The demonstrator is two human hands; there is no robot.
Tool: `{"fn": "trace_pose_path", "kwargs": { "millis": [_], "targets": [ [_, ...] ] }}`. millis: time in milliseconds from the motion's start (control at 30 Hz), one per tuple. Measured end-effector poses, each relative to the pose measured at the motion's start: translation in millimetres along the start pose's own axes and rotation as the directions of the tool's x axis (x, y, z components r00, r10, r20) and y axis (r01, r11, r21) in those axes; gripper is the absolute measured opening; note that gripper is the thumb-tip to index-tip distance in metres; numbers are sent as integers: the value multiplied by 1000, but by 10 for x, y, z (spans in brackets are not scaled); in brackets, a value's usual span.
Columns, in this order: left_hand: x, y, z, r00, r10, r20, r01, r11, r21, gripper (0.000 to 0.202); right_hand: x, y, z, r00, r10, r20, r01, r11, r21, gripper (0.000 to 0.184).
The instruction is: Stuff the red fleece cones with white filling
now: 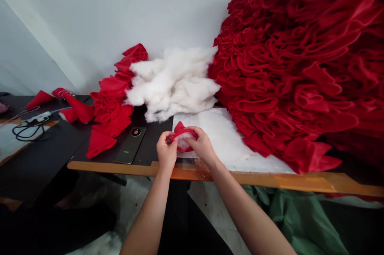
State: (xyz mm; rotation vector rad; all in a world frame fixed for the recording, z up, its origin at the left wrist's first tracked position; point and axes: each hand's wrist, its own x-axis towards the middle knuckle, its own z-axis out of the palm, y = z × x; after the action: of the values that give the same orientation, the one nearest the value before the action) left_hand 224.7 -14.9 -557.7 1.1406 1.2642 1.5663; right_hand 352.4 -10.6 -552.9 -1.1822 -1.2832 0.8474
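Ruffles: red cloth, matt, soft felt-like nap. Filling: white fibre, loose, rough tufts (no sheen anywhere). Small red cloth piece: same matt nap. Phone: glossy dark back. Tabletop: matt black. Table edge: orange varnished wood, shiny. Sheet: whitish, smooth; paper or plastic, cannot tell.

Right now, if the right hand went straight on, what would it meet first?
The right hand holds the small red fabric piece, so that comes first; beyond it the left hand, though depth is unclear.
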Motion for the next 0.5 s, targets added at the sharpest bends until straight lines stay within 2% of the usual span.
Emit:
{"fn": "trace_pose_path", "kwargs": {
  "millis": [67, 133, 200, 300, 367, 500],
  "targets": [
    [46, -4, 18, 997, 67, -40, -61, 991, 121, 12, -19, -25, -32, 998, -16, 63, 16, 1000, -4, 33],
    [63, -3, 25, 991, 126, -52, -112, 970, 217, 17, -26, -22, -69, 991, -5, 134, 1, 1000, 31, 36],
    [39, -5, 22, 986, 164, -26, -152, 954, 259, 21, -21, 9, -92, 990, 25, 137, -35, 997, 71, 32],
    [-47, -9, -9, 982, 180, 50, -186, 954, 233, 20, -10, 72, -96, 997, 60, 55, -66, 992, 111, 25],
    [-104, -4, -46, 982, 171, 85, -185, 964, 193, 17, -11, 95, -92, 996, 75, 40, -80, 987, 138, 26],
    [-131, 31, -107, 984, 35, 174, -44, 998, 46, 33, -36, 80, -79, 995, 90, 37, -94, 990, 110, 27]
  ]
}}
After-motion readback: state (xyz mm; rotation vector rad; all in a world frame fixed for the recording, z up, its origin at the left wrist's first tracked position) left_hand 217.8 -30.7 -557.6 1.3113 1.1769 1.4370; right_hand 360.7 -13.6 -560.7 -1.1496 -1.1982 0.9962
